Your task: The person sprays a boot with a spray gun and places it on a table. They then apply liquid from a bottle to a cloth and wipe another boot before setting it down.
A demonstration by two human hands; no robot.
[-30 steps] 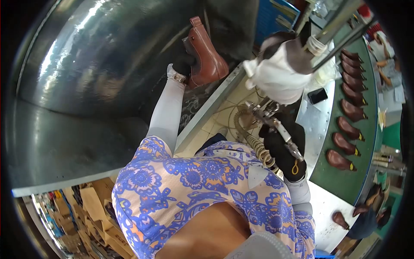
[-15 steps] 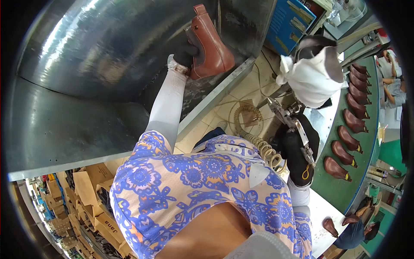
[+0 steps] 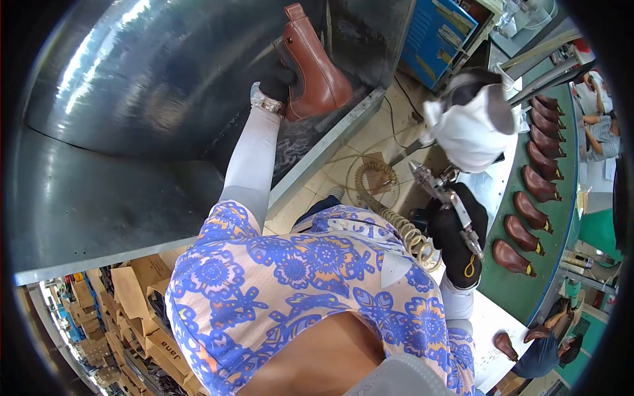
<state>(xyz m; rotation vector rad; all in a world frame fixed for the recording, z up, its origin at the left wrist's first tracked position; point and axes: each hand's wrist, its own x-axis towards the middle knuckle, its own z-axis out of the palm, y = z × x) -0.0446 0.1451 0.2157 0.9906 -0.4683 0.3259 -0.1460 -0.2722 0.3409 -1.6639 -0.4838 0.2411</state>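
Note:
My left hand (image 3: 276, 80), in a black glove, is closed on a brown leather boot (image 3: 317, 72) inside a dark metal booth. The boot's pull tab points up and its toe side is turned away, so the toe is hidden. On the right, my black-gloved right hand (image 3: 457, 221) is wrapped round a metal spray gun (image 3: 449, 191). A white cloth (image 3: 477, 129) covers the cup on top of the gun. The gun's nozzle points toward the booth, apart from the boot. A coiled air hose (image 3: 413, 237) hangs below the gun.
The metal booth (image 3: 119, 198) has a raised front edge. Several brown boots (image 3: 512, 256) stand in a row on a green conveyor (image 3: 492, 277) at right. A blue cabinet (image 3: 436, 39) stands behind. Cardboard boxes (image 3: 132, 290) lie at lower left. A co-worker (image 3: 548, 356) sits at lower right.
The boot in my left hand has shifted slightly left in view, along with the booth. The spray gun has dropped a little and swung slightly left. Both hands keep their hold.

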